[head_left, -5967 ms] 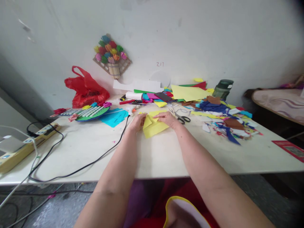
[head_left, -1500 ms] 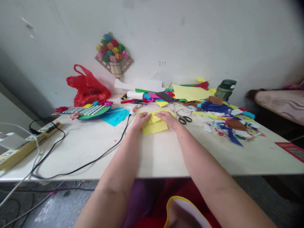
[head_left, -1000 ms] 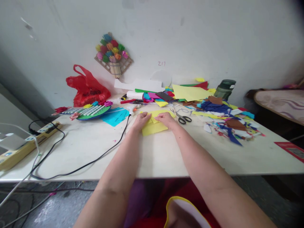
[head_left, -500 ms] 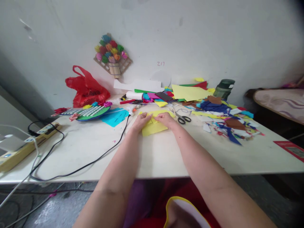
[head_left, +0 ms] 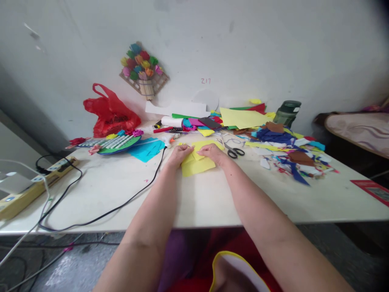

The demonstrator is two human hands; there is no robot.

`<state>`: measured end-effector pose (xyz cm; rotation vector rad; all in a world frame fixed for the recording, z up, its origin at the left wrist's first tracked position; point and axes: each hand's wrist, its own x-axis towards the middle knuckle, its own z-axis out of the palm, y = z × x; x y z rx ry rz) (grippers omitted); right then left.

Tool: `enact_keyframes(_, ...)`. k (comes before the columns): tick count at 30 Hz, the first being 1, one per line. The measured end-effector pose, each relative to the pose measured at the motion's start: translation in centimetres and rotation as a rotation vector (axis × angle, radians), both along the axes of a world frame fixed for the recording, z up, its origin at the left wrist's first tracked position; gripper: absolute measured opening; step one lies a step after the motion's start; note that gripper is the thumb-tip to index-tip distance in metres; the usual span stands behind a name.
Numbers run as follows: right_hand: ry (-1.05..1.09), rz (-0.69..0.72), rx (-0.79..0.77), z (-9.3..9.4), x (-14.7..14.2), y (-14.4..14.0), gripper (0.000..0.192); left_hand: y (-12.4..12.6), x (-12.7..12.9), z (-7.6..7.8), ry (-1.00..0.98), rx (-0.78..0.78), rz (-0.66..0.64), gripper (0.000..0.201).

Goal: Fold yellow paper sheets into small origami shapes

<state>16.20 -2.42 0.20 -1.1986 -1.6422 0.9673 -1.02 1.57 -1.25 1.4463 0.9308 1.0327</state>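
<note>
A sheet of yellow paper (head_left: 198,167) lies in front of me at the middle of the table, with more yellow paper over its far part. My left hand (head_left: 180,155) pinches the yellow paper at its left side, thumb against fingers. From the right, my right hand (head_left: 212,152) pinches it too, the fingertips a short way from those of the left. Just right of that hand lie scissors (head_left: 236,153) with black handles. A glue gun (head_left: 167,140) with a black cord rests beyond my left hand.
Blue paper (head_left: 147,149) and a round green craft piece (head_left: 121,145) lie left. Paper scraps (head_left: 291,154) heap up right, before a green bottle (head_left: 287,113). A red bag (head_left: 112,115) stands at the back left. A power strip (head_left: 39,186) sits at the left edge.
Both hands keep their pinch on the yellow paper and have shifted only very slightly. The near edge of the paper lies a little closer to me. Everything else stays put.
</note>
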Motion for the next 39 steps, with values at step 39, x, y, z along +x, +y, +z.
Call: enact_keyframes(39, 0.049, -0.143, -0.018, 0.1, 0.6, 0.4, 0.030, 0.4, -0.3, -0.1, -0.010, -0.008, -0.075, 0.037)
